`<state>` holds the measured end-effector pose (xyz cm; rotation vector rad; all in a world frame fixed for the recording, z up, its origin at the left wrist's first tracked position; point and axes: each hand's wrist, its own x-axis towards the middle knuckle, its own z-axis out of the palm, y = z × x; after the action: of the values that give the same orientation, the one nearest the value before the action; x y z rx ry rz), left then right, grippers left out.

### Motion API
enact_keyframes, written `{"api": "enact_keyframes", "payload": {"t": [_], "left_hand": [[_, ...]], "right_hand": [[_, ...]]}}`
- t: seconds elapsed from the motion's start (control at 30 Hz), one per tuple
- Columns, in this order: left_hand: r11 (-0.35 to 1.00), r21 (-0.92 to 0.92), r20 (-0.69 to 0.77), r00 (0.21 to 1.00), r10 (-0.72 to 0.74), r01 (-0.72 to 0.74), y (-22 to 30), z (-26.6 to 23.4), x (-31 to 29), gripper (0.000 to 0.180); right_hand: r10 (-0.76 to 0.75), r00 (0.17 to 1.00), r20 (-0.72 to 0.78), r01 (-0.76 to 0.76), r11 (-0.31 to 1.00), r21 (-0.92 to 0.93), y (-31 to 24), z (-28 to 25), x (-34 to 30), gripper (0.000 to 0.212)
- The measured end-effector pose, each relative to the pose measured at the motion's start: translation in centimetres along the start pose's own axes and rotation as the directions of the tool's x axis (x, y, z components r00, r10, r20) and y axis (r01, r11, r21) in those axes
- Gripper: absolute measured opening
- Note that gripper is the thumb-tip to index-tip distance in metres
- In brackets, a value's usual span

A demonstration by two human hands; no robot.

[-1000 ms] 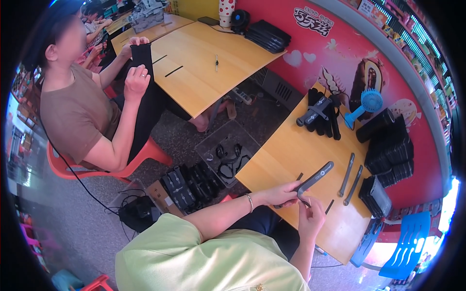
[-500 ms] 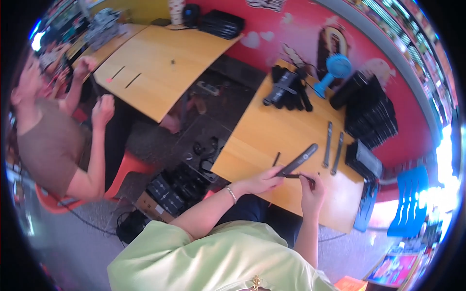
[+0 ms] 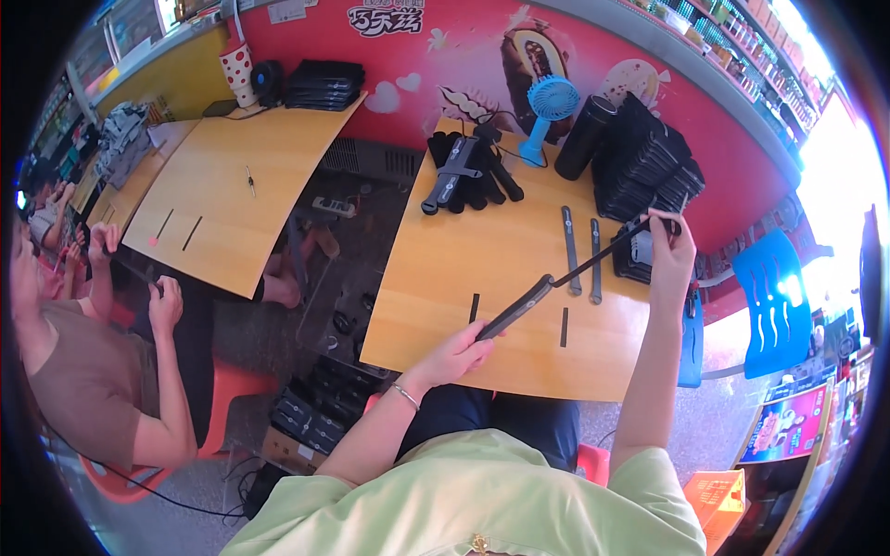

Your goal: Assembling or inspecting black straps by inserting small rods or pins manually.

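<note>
My left hand (image 3: 452, 354) is closed around the lower end of a dark flat strap (image 3: 519, 308) with a pale round mark. A thin black band (image 3: 598, 257) runs taut from the strap's far end up to my right hand (image 3: 669, 246), whose fingers pinch it. Both hands are above the wooden table (image 3: 417, 287), the right one higher and farther off. Two similar dark straps (image 3: 571, 250) lie side by side on the table, beneath and beyond the band. Nearer to me rest two short black strips, one (image 3: 476, 308) by my left hand and another (image 3: 564, 327) to its right.
Black rolled pieces (image 3: 464, 176), a blue handheld fan (image 3: 547, 107), a black cylinder (image 3: 586, 137) and stacked black packs (image 3: 644, 167) line the table's far side. A blue chair (image 3: 771, 301) stands right. At left, a person (image 3: 102, 371) works beside another table (image 3: 218, 199).
My right hand has moved up and right, away from the left, stretching the band out from the strap. My left hand still grips the strap. The view has shifted.
</note>
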<state>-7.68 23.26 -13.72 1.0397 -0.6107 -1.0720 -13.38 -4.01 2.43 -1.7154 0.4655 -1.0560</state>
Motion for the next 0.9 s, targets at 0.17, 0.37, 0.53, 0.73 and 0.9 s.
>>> {"api": "enact_keyframes", "payload": {"t": [0.17, 0.37, 0.53, 0.73, 0.9], "left_hand": [[0.986, -0.167, -0.069, 0.998, 0.015, -0.026, -0.7, -0.7, 0.1, 0.025], [0.982, -0.184, -0.044, 0.998, 0.040, -0.048, -0.6, -1.2, 0.1, 0.024], [0.980, -0.189, -0.067, 0.996, 0.050, -0.062, -0.3, -1.0, 0.2, 0.026], [0.938, -0.328, -0.079, 0.993, 0.088, -0.109, -0.7, -1.2, 0.4, 0.035], [0.949, -0.288, -0.078, 0.991, 0.110, -0.128, -0.6, -1.3, 0.4, 0.039]], "right_hand": [[-0.249, 0.934, -0.255, 0.235, 0.968, -0.087, -1.6, -0.6, 5.1, 0.011], [-0.427, 0.903, 0.047, 0.419, 0.851, -0.318, 1.9, 3.9, 3.7, 0.011], [-0.360, 0.859, 0.365, 0.510, 0.675, -0.534, 8.5, 4.8, -0.2, 0.013], [-0.201, 0.769, 0.607, 0.589, 0.593, -0.550, 12.6, 4.8, -3.5, 0.014], [-0.059, 0.738, 0.673, 0.582, 0.560, -0.589, 11.9, 4.3, -4.1, 0.024]]}}
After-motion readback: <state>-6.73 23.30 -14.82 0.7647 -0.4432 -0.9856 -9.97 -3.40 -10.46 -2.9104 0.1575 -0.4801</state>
